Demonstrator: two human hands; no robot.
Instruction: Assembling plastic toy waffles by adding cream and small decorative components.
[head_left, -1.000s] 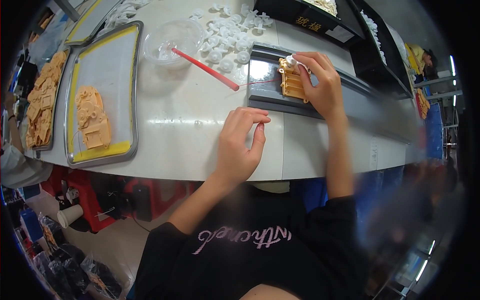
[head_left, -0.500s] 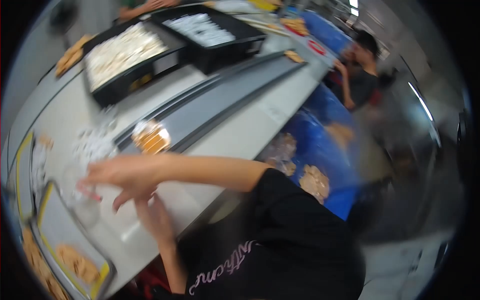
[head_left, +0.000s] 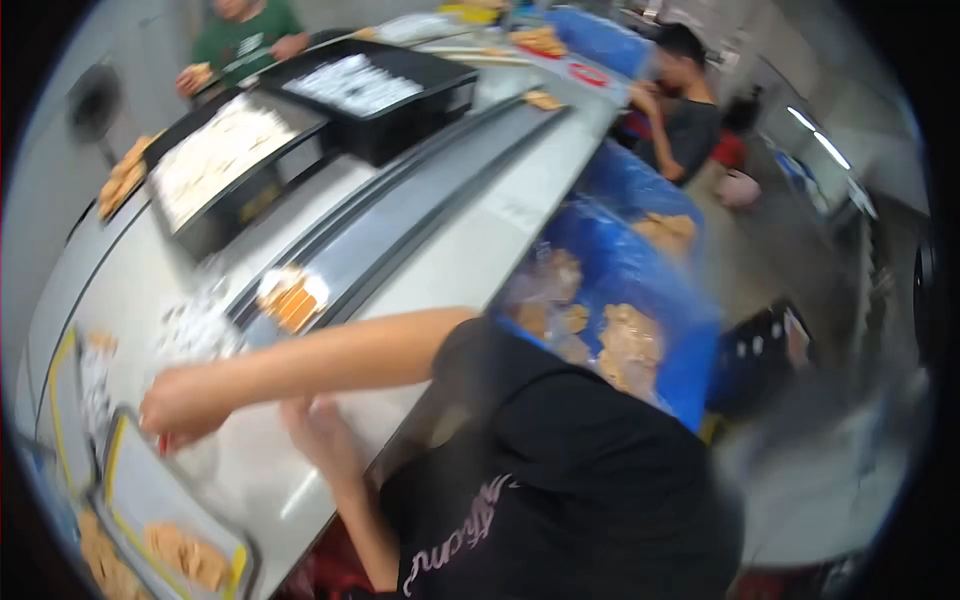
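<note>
Out over the worktop (head_left: 265, 495), my right hand (head_left: 185, 403) is closed. A small red thing (head_left: 165, 442) sticks out from under its fingers; its kind I cannot make out. Nearer my body, my left hand (head_left: 322, 435) is over the worktop, blurred, its fingertips partly behind my right forearm. Just beyond that forearm, a shiny clear packet with orange contents (head_left: 295, 300) lies at the near end of a long grey channel (head_left: 370, 225). Beside it is a loose heap of white pieces (head_left: 195, 328).
Yellow-edged trays, one with tan pieces (head_left: 190, 555), stand at the left. Two black bins, of cream pieces (head_left: 225, 150) and white pieces (head_left: 355, 85), stand beyond. A blue plastic-lined container (head_left: 680, 355) is on the right. Two people (head_left: 255, 40) (head_left: 690, 110) sit further off.
My right hand has moved down and left, toward the tray with tan pieces, its fingers now closed. My left hand has shifted slightly right. The whole view has turned a little.
</note>
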